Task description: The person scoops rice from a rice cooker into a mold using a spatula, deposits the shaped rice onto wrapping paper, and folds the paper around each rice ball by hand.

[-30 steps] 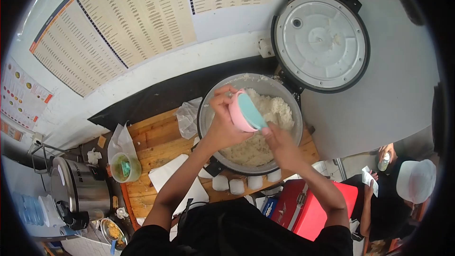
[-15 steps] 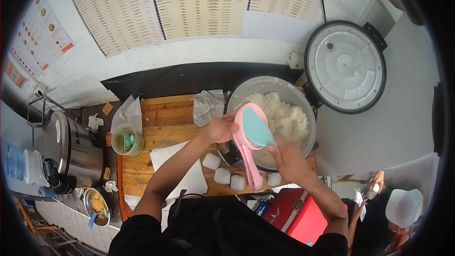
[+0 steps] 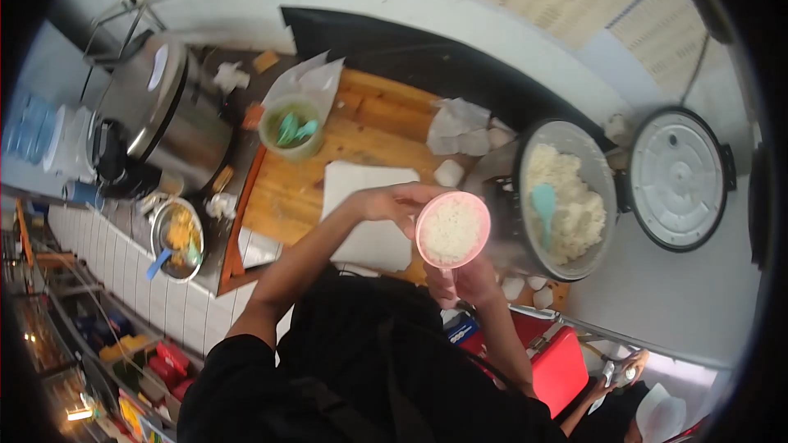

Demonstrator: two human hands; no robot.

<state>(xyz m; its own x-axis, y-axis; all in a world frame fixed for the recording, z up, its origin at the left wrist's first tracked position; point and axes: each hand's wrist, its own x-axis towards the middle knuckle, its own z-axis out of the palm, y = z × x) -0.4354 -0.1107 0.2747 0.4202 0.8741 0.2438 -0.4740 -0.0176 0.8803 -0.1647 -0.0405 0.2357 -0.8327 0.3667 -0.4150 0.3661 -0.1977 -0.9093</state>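
Observation:
A pink cup (image 3: 453, 230) full of white rice is held in front of my body, its open top facing up. My left hand (image 3: 398, 203) grips its rim from the left side. Below the cup, my right hand (image 3: 469, 281) is wrapped round its pink handle. To the right stands the open rice cooker (image 3: 611, 230), holding a mound of white rice (image 3: 581, 212). A teal paddle (image 3: 544, 209) lies on that rice. White paper sheets (image 3: 361, 234) rest on the wooden table (image 3: 279, 197), left of the cup.
A green-stained tub (image 3: 291, 133) stands at the table's back left. Beyond it are a closed steel cooker (image 3: 193, 127) and a bowl of orange food (image 3: 175, 238). White wrapped lumps lie beside the open cooker. A red cool box (image 3: 562, 373) and another person (image 3: 661, 414) are lower right.
The view has swung left. My right hand has let go of the teal paddle, now on the rice, and holds the cup's handle. The cup has moved away from over the cooker.

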